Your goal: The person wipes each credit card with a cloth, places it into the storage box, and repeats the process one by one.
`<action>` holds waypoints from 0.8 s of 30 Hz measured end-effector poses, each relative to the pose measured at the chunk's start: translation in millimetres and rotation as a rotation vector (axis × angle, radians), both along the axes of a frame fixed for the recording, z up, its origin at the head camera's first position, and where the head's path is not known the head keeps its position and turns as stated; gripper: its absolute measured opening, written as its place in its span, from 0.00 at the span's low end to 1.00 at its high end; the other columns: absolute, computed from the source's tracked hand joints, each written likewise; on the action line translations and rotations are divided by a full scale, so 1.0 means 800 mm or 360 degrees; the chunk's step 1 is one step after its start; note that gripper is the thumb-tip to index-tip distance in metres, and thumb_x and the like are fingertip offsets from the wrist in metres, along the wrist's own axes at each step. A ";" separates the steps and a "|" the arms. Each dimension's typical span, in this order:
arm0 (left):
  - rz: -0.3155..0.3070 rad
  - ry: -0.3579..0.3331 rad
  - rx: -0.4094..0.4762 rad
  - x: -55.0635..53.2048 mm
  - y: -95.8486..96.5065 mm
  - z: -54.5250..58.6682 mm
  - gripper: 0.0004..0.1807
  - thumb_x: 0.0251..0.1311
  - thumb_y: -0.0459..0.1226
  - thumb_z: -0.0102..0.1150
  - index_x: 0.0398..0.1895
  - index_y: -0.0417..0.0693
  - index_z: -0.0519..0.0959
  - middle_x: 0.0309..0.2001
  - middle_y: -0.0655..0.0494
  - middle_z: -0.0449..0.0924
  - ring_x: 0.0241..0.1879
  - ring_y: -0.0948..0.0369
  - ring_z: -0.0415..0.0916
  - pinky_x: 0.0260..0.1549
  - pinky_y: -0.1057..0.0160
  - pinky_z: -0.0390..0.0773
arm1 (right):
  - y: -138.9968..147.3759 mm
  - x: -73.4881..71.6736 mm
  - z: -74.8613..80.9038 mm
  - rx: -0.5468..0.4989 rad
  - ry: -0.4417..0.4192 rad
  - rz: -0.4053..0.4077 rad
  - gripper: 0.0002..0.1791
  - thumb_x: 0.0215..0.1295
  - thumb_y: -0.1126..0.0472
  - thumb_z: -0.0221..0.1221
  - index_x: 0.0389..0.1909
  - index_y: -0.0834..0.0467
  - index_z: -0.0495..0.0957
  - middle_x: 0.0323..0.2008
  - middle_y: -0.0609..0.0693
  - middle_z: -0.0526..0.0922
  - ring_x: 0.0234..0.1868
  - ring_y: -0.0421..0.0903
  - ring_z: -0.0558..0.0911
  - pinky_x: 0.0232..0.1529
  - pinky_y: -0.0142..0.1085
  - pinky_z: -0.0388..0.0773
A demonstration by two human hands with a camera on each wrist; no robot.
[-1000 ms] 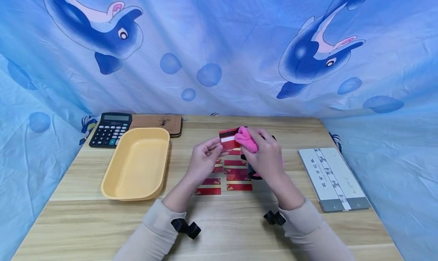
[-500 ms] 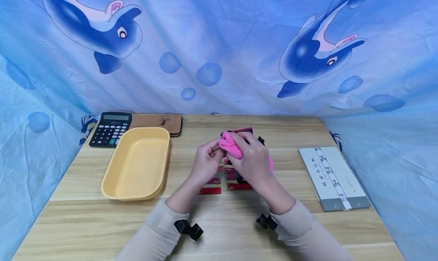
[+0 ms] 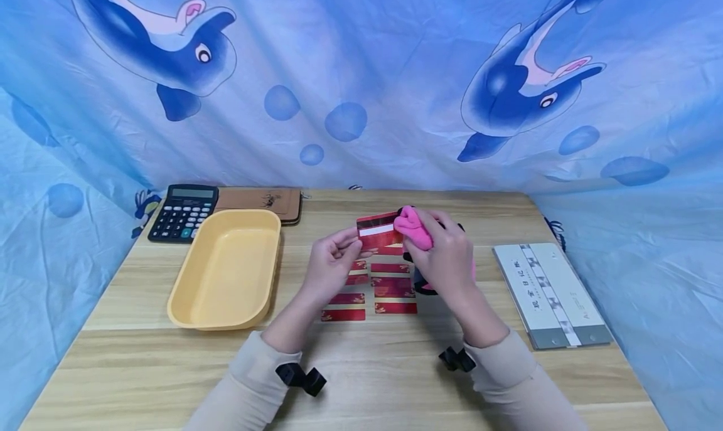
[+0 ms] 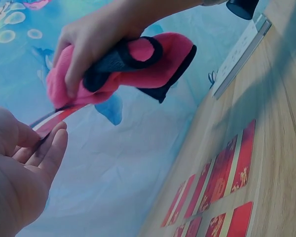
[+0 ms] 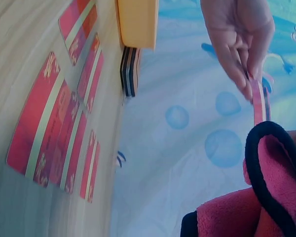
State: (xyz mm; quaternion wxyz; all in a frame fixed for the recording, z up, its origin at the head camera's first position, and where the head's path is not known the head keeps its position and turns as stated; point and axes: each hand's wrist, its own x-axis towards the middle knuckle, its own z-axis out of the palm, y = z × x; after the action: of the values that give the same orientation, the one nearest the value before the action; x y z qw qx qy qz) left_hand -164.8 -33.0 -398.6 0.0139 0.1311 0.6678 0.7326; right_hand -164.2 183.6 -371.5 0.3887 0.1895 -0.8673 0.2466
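Note:
My left hand (image 3: 333,261) pinches a red card (image 3: 377,231) by its left end, between thumb and fingers. The card is held above the table, its dark stripe and white strip facing me. A pink cloth (image 3: 414,229) with black edging is bunched in my right hand (image 3: 446,255); it covers the card's right end. In the left wrist view the cloth (image 4: 138,69) hangs in folds below the hand. Beneath both hands, several red and gold cards (image 3: 395,287) lie in two columns on the table, partly hidden by the hands.
A yellow tray (image 3: 176,293) stands on the left of the wooden table (image 3: 361,381). Behind it are a calculator (image 3: 183,211) and a brown wallet (image 3: 260,204). A white and grey notebook (image 3: 550,293) lies at the right. A blue dolphin-print curtain (image 3: 395,73) hangs behind.
Half a second ago the cloth was over most of the card, near my left fingers. Since then my right hand has slid it rightward, and the card's striped face shows again.

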 end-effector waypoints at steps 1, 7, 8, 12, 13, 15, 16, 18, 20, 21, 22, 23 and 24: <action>0.0008 -0.0001 0.0003 0.000 -0.001 0.001 0.18 0.74 0.28 0.51 0.63 0.31 0.74 0.54 0.38 0.83 0.45 0.48 0.87 0.51 0.62 0.84 | 0.003 -0.001 0.000 -0.0002 -0.0009 -0.0011 0.24 0.51 0.64 0.74 0.51 0.64 0.85 0.42 0.62 0.85 0.35 0.59 0.85 0.30 0.52 0.87; 0.0144 -0.0098 -0.0006 0.002 -0.010 0.010 0.19 0.73 0.28 0.53 0.65 0.32 0.74 0.55 0.37 0.82 0.45 0.47 0.87 0.49 0.63 0.85 | 0.022 -0.004 -0.006 -0.0027 -0.0054 -0.0061 0.24 0.50 0.65 0.73 0.52 0.63 0.85 0.42 0.62 0.85 0.33 0.60 0.85 0.28 0.52 0.85; 0.0175 -0.0116 -0.0015 0.002 -0.012 0.012 0.19 0.73 0.28 0.53 0.64 0.32 0.74 0.55 0.37 0.82 0.44 0.47 0.87 0.49 0.64 0.85 | 0.025 -0.004 -0.008 -0.0032 -0.0062 -0.0069 0.25 0.50 0.65 0.73 0.52 0.63 0.85 0.42 0.62 0.85 0.34 0.60 0.85 0.28 0.52 0.85; 0.0262 -0.0140 0.0000 -0.003 -0.022 0.016 0.17 0.73 0.28 0.53 0.62 0.31 0.76 0.53 0.35 0.82 0.44 0.47 0.87 0.48 0.64 0.85 | 0.036 -0.004 -0.013 -0.0048 -0.0108 -0.0101 0.25 0.51 0.64 0.74 0.52 0.63 0.84 0.43 0.62 0.85 0.35 0.60 0.85 0.31 0.53 0.86; 0.0272 -0.0140 0.0012 -0.005 -0.025 0.016 0.17 0.73 0.27 0.53 0.62 0.31 0.76 0.53 0.34 0.82 0.44 0.48 0.87 0.48 0.64 0.85 | 0.038 -0.004 -0.014 -0.0061 -0.0123 -0.0103 0.25 0.51 0.64 0.74 0.53 0.62 0.84 0.43 0.62 0.85 0.35 0.60 0.85 0.32 0.53 0.86; 0.0304 -0.0130 -0.0006 -0.008 -0.033 0.016 0.17 0.73 0.28 0.54 0.61 0.31 0.76 0.54 0.35 0.82 0.44 0.50 0.87 0.48 0.64 0.85 | 0.043 -0.005 -0.017 -0.0089 -0.0144 -0.0107 0.25 0.51 0.64 0.73 0.53 0.62 0.84 0.44 0.62 0.85 0.35 0.60 0.85 0.33 0.52 0.86; 0.0319 -0.0128 -0.0008 -0.009 -0.037 0.016 0.17 0.73 0.29 0.54 0.62 0.31 0.76 0.55 0.35 0.81 0.43 0.52 0.87 0.47 0.65 0.85 | 0.045 -0.006 -0.018 -0.0105 -0.0152 -0.0111 0.25 0.51 0.65 0.73 0.53 0.63 0.84 0.44 0.63 0.85 0.35 0.60 0.85 0.33 0.52 0.86; 0.0352 -0.0120 -0.0015 -0.012 -0.046 0.016 0.17 0.73 0.29 0.55 0.62 0.32 0.76 0.55 0.36 0.81 0.42 0.54 0.88 0.47 0.65 0.85 | 0.050 -0.007 -0.021 -0.0134 -0.0153 -0.0126 0.25 0.51 0.66 0.73 0.53 0.63 0.84 0.43 0.63 0.85 0.35 0.60 0.84 0.33 0.53 0.85; 0.0395 -0.0120 -0.0014 -0.016 -0.056 0.016 0.17 0.73 0.30 0.55 0.61 0.32 0.77 0.56 0.37 0.81 0.41 0.56 0.88 0.47 0.64 0.86 | 0.054 -0.007 -0.024 -0.0160 -0.0148 -0.0142 0.24 0.51 0.66 0.73 0.53 0.63 0.85 0.43 0.62 0.85 0.36 0.60 0.84 0.33 0.53 0.84; 0.0419 -0.0127 -0.0003 -0.019 -0.062 0.016 0.17 0.73 0.30 0.56 0.61 0.33 0.77 0.55 0.38 0.80 0.40 0.57 0.88 0.46 0.63 0.86 | 0.056 -0.007 -0.025 -0.0169 -0.0146 -0.0152 0.24 0.51 0.66 0.73 0.53 0.63 0.85 0.43 0.62 0.85 0.36 0.60 0.84 0.33 0.53 0.84; 0.0451 -0.0131 0.0022 -0.021 -0.067 0.017 0.17 0.72 0.30 0.56 0.60 0.33 0.77 0.54 0.38 0.80 0.39 0.58 0.88 0.46 0.62 0.87 | 0.058 -0.008 -0.026 -0.0173 -0.0143 -0.0159 0.24 0.51 0.67 0.72 0.52 0.63 0.85 0.42 0.62 0.85 0.36 0.60 0.84 0.33 0.53 0.84; 0.0484 -0.0142 0.0030 -0.023 -0.073 0.017 0.17 0.72 0.30 0.56 0.60 0.33 0.78 0.53 0.40 0.80 0.38 0.59 0.88 0.45 0.62 0.87 | 0.060 -0.008 -0.028 -0.0173 -0.0143 -0.0164 0.24 0.51 0.67 0.72 0.53 0.63 0.85 0.42 0.62 0.85 0.36 0.60 0.84 0.33 0.53 0.83; 0.0519 -0.0152 0.0050 -0.026 -0.079 0.018 0.17 0.72 0.30 0.57 0.60 0.34 0.78 0.51 0.41 0.80 0.38 0.59 0.88 0.45 0.62 0.87 | 0.061 -0.008 -0.029 -0.0176 -0.0146 -0.0164 0.25 0.50 0.67 0.73 0.53 0.63 0.85 0.42 0.62 0.85 0.36 0.60 0.84 0.33 0.52 0.83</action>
State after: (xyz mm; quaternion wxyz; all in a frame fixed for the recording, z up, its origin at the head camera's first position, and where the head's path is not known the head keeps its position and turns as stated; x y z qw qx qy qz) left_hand -185.3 -95.8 -384.5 -0.0755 -0.0138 0.6673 0.7408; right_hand -170.4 232.7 -394.5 0.3706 0.1112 -0.8779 0.2821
